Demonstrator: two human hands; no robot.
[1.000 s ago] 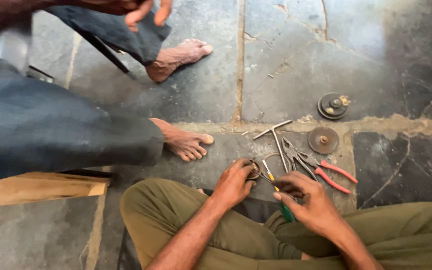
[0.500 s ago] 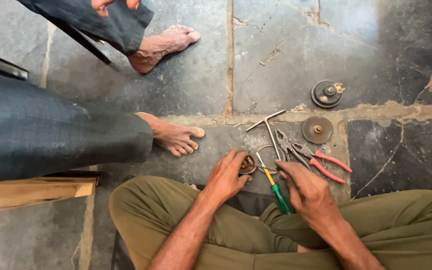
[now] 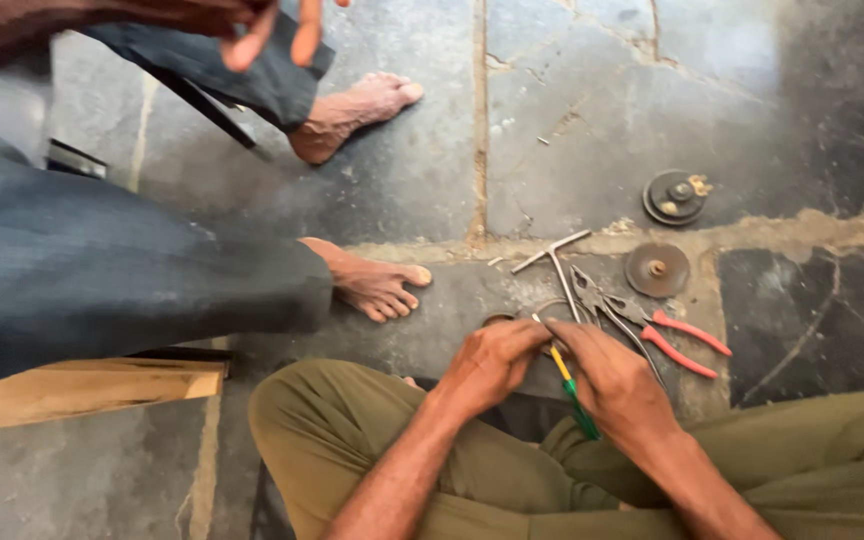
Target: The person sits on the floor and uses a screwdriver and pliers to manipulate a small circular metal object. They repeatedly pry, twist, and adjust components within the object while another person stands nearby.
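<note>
I sit cross-legged in olive trousers on a stone floor. My left hand (image 3: 492, 362) is curled over a small round metal part (image 3: 498, 319) on the floor, which is mostly hidden by the fingers. My right hand (image 3: 614, 385) touches the left and grips a screwdriver (image 3: 576, 392) with a yellow and green handle, its tip pointing towards the part. A thin metal ring (image 3: 544, 306) lies just beyond my fingers.
Beyond the hands lie a T-handle wrench (image 3: 552, 256), red-handled pliers (image 3: 674, 338) and two round metal discs (image 3: 657, 268) (image 3: 675, 196). Another person in dark trousers sits at left, with bare feet (image 3: 374, 286) (image 3: 354, 108) and a hand (image 3: 252, 25) at the top. A wooden plank (image 3: 82, 388) lies at the left.
My two hands have drawn together until they touch. The left hand now covers the round part, which showed more clearly before. The other person's hand has come further into view at the top.
</note>
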